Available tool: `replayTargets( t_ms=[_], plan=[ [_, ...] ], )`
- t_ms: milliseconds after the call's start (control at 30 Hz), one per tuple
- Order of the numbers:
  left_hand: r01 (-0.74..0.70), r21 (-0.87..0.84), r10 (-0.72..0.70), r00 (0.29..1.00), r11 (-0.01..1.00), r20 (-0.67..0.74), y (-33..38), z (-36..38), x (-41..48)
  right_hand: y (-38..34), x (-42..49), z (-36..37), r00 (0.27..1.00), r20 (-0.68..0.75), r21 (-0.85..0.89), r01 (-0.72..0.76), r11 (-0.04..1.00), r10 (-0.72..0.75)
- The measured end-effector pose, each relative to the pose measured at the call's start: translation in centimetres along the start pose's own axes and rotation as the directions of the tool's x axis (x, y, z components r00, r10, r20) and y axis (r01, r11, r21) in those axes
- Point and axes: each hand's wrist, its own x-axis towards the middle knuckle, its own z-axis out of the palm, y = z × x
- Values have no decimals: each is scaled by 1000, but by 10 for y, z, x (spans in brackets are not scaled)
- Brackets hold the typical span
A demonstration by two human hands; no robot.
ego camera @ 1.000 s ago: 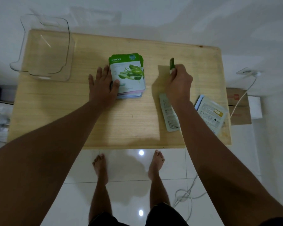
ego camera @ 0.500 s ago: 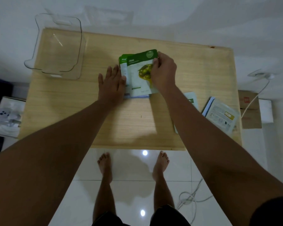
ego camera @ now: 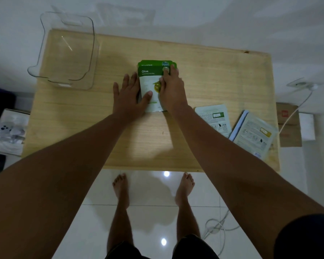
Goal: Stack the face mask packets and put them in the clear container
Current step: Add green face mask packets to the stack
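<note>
A stack of face mask packets [ego camera: 150, 79] lies mid-table, topped by a green and white packet marked Olive, with an aloe vera packet peeking out behind it. My left hand [ego camera: 129, 98] lies flat against the stack's left edge, thumb on the top packet. My right hand [ego camera: 171, 90] presses flat on the right half of the Olive packet, fingertips near its top corner. Two more packets lie face down at the right: one [ego camera: 214, 118] beside my right forearm, another [ego camera: 254, 133] near the table's right edge. The clear container [ego camera: 64, 53] stands empty at the far left corner.
The wooden table [ego camera: 82, 128] stands against a white wall. A cardboard box [ego camera: 290, 126] and a white cable [ego camera: 295, 109] are to the right of it. A white package [ego camera: 7, 131] lies on the floor at the left. My bare feet stand below the table's front edge.
My right hand carried the Olive packet from the table's right side onto the stack and now presses it down flat. My left hand stayed at the stack's left edge.
</note>
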Motion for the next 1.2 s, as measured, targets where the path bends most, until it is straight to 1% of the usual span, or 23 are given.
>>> replayTargets(
  t_ms=[67, 100, 133, 167, 233, 267, 300, 333, 367, 433, 533, 600, 700, 733, 833, 933, 1000, 1067, 1133, 1200],
  plan=[
    [16, 2, -16, 1000, 1000, 0, 1, 0, 1, -3, -5, -13, 1000, 7, 49, -16, 999, 16],
    [24, 2, -24, 1000, 1000, -1, 2, -1, 1, -3, -10, -23, 999, 11, 23, -50, 998, 50],
    [29, 3, -29, 1000, 1000, 2, 3, -2, 2, 1, -17, -34, 994, 9, -49, -113, 992, 113],
    [29, 4, -29, 1000, 1000, 7, 4, -2, 2, 7, -27, -44, 977, 12, -138, -209, 968, 212],
    [28, 6, -28, 1000, 1000, 12, 3, -2, 2, 22, -51, -63, 895, 53, -258, -415, 872, 442],
    [29, 6, -29, 999, 1000, 14, 3, -2, 2, 31, -63, -69, 848, 94, -295, -477, 828, 522],
    [30, 2, -30, 999, 1000, 14, 3, -2, 2, 38, -73, -71, 812, 129, -316, -510, 800, 569],
    [31, -3, -31, 999, 1000, 13, 3, -2, 2, 45, -82, -71, 797, 148, -320, -521, 791, 585],
    [33, -7, -33, 999, 999, 9, 3, -2, 2, 50, -89, -70, 802, 153, -313, -514, 799, 577],
    [37, -19, -37, 999, 999, 0, 3, -1, 2, 53, -96, -66, 845, 132, -288, -467, 836, 518],
    [36, -29, -36, 999, 999, -5, 2, -1, 1, 56, -102, -58, 915, 75, -192, -376, 906, 396],
    [32, -32, -32, 999, 999, -7, 2, -1, 1, 59, -107, -52, 952, 34, -159, -297, 942, 305],
    [31, -37, -31, 999, 999, -17, 3, -1, 0, 60, -113, -48, 976, 12, -157, -214, 964, 219],
    [30, -38, -31, 999, 999, -19, 3, -1, 0, 58, -114, -49, 981, -18, -139, -192, 972, 191],
    [28, -44, -29, 999, 999, -19, 3, -1, 0, 47, -112, -68, 973, -166, -8, -166, 986, 162],
    [31, -57, -32, 999, 998, -13, 2, -1, 0, 36, -94, -95, 957, -226, 104, -162, 981, 182],
    [30, -64, -31, 999, 998, -11, 2, 0, -1, 28, -79, -113, 939, -304, 149, -118, 982, 159],
    [32, -63, -32, 999, 998, -9, 2, -1, -1, 18, -65, -129, 915, -381, 154, -81, 985, 135],
    [35, -61, -35, 999, 998, -2, 2, -1, 0, 10, -50, -141, 900, -408, 163, -90, 982, 150],
    [36, -67, -36, 999, 997, -3, 3, -1, 0, 5, -35, -142, 896, -399, 233, -107, 966, 195]
  ],
)
